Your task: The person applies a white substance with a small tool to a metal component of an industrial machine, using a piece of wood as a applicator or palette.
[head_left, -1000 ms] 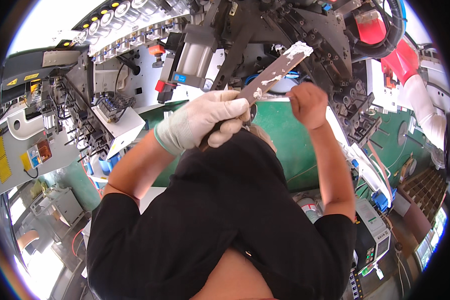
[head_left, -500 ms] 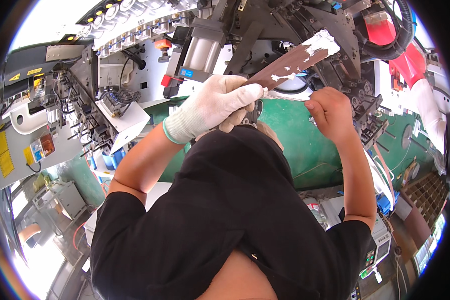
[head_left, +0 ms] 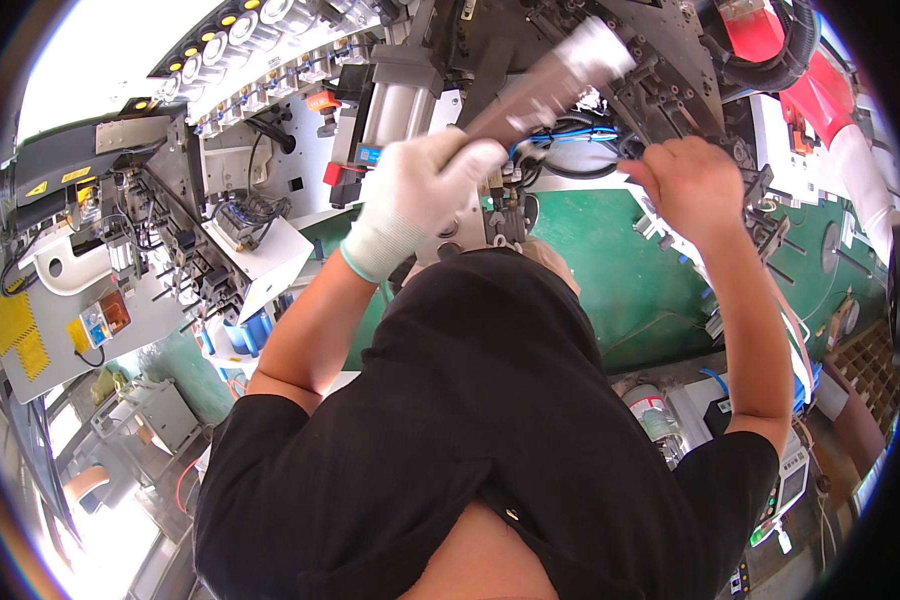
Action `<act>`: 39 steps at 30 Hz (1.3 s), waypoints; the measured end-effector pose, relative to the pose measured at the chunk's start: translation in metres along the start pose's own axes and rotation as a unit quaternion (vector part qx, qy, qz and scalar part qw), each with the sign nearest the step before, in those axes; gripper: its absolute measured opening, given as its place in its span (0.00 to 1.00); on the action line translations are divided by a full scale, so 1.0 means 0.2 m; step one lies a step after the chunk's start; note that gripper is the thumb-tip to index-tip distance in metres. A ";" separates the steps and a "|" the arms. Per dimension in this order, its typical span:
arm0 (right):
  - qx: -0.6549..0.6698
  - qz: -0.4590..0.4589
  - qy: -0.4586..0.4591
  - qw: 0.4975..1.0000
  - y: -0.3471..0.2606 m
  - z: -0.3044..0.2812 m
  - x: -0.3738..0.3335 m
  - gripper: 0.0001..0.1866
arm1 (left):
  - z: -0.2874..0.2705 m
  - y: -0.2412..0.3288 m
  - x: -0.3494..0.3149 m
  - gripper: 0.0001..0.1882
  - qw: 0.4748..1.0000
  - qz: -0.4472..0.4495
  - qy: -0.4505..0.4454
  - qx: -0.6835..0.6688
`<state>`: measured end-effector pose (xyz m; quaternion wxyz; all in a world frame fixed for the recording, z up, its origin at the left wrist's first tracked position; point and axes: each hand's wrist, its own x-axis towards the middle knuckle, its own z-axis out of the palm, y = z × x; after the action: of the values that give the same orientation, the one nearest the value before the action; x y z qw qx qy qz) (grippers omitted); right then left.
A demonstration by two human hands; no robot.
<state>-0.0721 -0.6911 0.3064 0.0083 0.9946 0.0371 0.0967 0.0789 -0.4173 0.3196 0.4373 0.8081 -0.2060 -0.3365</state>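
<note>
In a white knit glove, my left hand [head_left: 428,185] is closed around the near end of a flat brown strip [head_left: 515,110]. The strip tilts up to the right over the machine, and its far end carries a smeared white coating, blurred by motion. My bare right hand [head_left: 695,190] is raised to the right of it, apart from the strip, with curled fingers and the thumb pointing left. Whatever lies in those fingers, if anything, is too blurred to make out.
Ahead stands a machine with a metal cylinder [head_left: 400,100], dark plates and cables [head_left: 570,155]. A grey control panel [head_left: 80,260] is at the left. A red funnel-like part [head_left: 820,115] with a white sleeve hangs at the right. A clear bottle [head_left: 655,415] stands low right, beside the green surface [head_left: 610,270].
My left hand and the strip have moved up and to the left. The right hand has shifted up and to the right, away from the strip. The whole view has turned slightly.
</note>
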 end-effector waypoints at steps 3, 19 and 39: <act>-0.036 0.103 -0.161 0.981 0.11 0.02 -0.11 0.23 | -0.10 0.02 -0.01 0.13 0.991 -0.028 0.042 -0.128; 0.734 0.358 -0.035 0.577 -0.53 0.06 -0.12 0.30 | 0.09 -0.26 0.03 0.14 0.932 -0.039 -0.116 -0.342; 0.811 0.219 -0.036 0.541 -0.60 -0.08 0.29 0.05 | -0.06 -0.19 0.04 0.08 0.824 -0.011 -0.057 -0.564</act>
<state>-0.0276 -0.5668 0.3299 -0.8222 0.5562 -0.1200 -0.0122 0.0935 -0.3952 0.2885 0.8006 0.4019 0.0042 -0.4444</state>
